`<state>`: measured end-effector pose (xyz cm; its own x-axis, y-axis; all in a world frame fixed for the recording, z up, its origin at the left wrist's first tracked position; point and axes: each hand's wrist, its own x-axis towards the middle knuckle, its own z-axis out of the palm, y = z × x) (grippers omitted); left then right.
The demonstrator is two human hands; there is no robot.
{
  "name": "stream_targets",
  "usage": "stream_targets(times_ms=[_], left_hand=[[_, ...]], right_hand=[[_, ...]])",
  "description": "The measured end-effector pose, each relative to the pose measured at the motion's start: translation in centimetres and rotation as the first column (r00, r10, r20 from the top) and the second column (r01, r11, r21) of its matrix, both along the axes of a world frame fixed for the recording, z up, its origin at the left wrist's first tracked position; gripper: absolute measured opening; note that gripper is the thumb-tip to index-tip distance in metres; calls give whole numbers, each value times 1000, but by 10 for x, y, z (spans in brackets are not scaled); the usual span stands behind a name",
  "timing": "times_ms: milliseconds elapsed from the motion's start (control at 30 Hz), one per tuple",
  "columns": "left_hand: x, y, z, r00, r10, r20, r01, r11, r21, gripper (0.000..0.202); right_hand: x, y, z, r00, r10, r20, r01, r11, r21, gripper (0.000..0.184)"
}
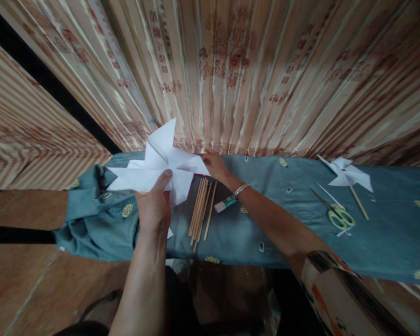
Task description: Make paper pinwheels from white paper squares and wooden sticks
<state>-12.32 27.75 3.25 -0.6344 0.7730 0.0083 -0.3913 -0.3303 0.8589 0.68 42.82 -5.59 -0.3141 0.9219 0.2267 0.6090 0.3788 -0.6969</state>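
Note:
A white folded paper pinwheel (pixel 161 161) is held up over the left part of a table draped in teal cloth (pixel 283 228). My left hand (pixel 156 205) grips its lower edge, thumb on top of the paper. My right hand (pixel 215 165) pinches the pinwheel's right tip, with a silver bracelet on that wrist. Just below the paper lies a bundle of several thin wooden sticks (pixel 201 207), and a small glue stick (pixel 226 204) rests beside them.
A finished white pinwheel on a stick (pixel 346 173) lies at the right end of the cloth, with green-handled scissors (pixel 338 214) and paper scraps near it. A patterned curtain (pixel 231 70) hangs right behind the table. Wooden floor shows at the left.

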Motion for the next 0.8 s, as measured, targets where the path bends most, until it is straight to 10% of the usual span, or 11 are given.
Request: stream_targets(times_ms=[433,800], left_hand=[[-7,2,-1,998,2,-58,1,998,61,35],[12,3,-1,997,-13,-80,13,1000,-3,30]], right_hand=[[21,-6,-20,862,-163,-481,28,961,-276,16],[93,-57,-23,915,-176,-364,96,969,-226,16]])
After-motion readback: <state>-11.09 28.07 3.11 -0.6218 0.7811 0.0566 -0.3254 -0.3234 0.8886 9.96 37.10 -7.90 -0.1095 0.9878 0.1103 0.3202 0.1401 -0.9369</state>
